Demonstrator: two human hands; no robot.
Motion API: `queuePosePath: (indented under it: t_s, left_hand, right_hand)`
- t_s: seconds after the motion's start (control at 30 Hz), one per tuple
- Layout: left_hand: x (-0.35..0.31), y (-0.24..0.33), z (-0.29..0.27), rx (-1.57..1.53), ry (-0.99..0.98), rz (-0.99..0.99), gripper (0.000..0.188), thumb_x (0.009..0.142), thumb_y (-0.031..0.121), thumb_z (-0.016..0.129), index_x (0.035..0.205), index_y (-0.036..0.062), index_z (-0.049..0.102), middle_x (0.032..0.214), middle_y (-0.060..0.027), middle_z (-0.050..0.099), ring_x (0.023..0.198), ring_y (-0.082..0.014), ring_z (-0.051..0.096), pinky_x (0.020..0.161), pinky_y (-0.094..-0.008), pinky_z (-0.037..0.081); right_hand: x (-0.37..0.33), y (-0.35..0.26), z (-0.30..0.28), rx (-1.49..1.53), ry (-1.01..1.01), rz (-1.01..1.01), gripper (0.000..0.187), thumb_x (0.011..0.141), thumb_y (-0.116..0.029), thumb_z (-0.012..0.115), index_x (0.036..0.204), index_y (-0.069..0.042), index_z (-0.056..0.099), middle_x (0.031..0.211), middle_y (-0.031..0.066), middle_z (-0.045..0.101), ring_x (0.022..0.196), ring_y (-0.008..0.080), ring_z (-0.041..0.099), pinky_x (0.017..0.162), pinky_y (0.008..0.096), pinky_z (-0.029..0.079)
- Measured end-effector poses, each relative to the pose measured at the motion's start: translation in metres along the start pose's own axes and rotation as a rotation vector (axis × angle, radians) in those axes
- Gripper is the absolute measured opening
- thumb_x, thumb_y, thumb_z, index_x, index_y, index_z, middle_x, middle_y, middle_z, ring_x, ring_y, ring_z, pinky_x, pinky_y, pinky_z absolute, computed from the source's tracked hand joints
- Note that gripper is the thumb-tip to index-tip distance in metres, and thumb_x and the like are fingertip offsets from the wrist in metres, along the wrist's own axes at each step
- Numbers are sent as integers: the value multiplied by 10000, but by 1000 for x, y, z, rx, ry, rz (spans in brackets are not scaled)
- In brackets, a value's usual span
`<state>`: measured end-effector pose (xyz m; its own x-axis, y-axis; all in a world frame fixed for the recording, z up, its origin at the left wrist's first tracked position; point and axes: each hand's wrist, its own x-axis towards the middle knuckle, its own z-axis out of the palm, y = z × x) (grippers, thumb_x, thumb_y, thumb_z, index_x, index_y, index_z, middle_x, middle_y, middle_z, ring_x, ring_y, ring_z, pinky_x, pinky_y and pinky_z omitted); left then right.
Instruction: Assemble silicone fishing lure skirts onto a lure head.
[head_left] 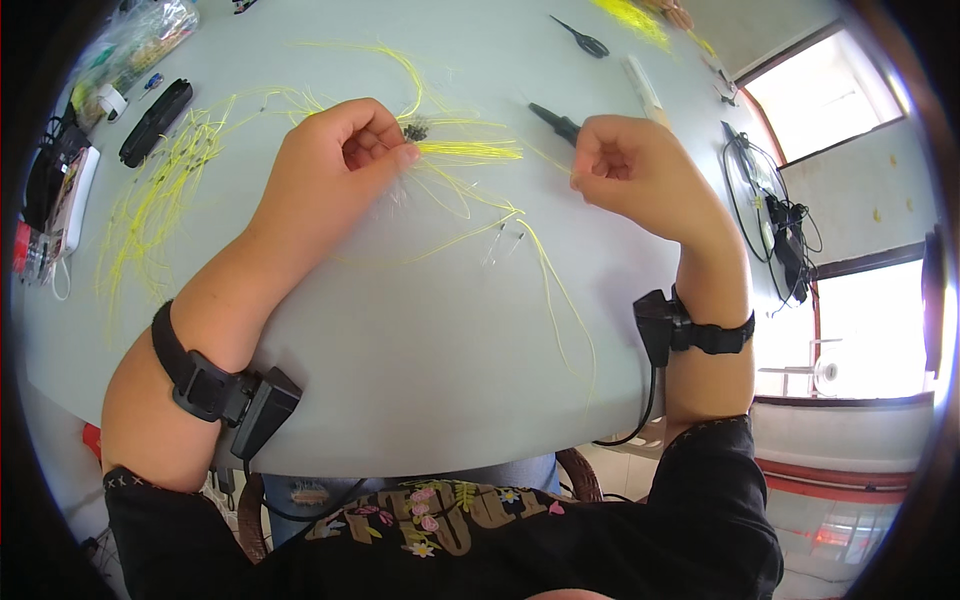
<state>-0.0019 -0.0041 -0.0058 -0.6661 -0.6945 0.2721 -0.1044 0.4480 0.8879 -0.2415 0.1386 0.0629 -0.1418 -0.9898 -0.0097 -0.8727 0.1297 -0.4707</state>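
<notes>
My left hand point(345, 150) is closed, its thumb and forefinger pinching a bundle of thin yellow lines point(470, 150). Small dark pieces point(416, 131) cluster at the pinched end, and the free ends point right. To the right, my right hand point(630, 170) is closed in a pinch. A single yellow strand point(547, 160) runs up to its fingertips, coming from the bundle's side. Below the bundle, loose yellow strands point(555, 275) trail over the table, with little clear pieces with dark tips point(505, 240) beside them.
A tangle of yellow lines with dark bits point(170, 190) spreads at the left of the grey table point(450, 350), near a black case point(156, 122). A dark-handled tool point(553, 122) lies behind my right hand. Farther back are scissors point(583, 40); black cables point(785, 230) lie at the right.
</notes>
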Motion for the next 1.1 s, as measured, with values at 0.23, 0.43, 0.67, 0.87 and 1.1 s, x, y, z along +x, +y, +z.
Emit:
queuePosePath:
  t_s: [0.23,0.43,0.67,0.87,1.1]
  left_hand:
    - [-1,2,-3,-32,-34,4,161,865,110,662,785,54,534,685,46,492,595,-29,441,539,-199,362]
    - [-2,8,-2,-141,-26,92,139,867,111,667,813,47,557,707,35,520,636,-51,466,565,-211,385]
    - [-3,14,-5,-232,-169,13,138,861,114,690,844,42,574,770,26,556,689,-59,495,610,-215,410]
    - [-2,11,-5,-478,-188,-18,119,896,133,656,848,57,578,791,14,577,753,-67,515,678,-228,424]
    - [0,11,-8,-539,-235,-65,140,910,164,650,855,63,569,793,-9,584,758,-91,524,689,-232,422]
  right_hand:
    - [-6,-13,-11,917,-102,-284,107,821,34,560,905,19,624,830,113,643,742,191,628,658,299,502]
    - [-36,-55,-12,1085,211,-475,186,853,53,518,1023,-21,535,948,69,483,874,152,476,723,235,447]
    - [-58,-62,-35,949,260,-682,67,958,-115,549,1012,-134,584,1081,73,455,1075,210,441,911,340,419]
    - [-52,-54,-41,1273,422,-543,71,961,-112,540,972,-130,608,1159,75,524,1276,279,403,1055,427,358]
    - [-40,-41,-53,1648,-154,-781,158,891,32,584,865,-122,607,899,-4,563,864,124,551,675,230,480]
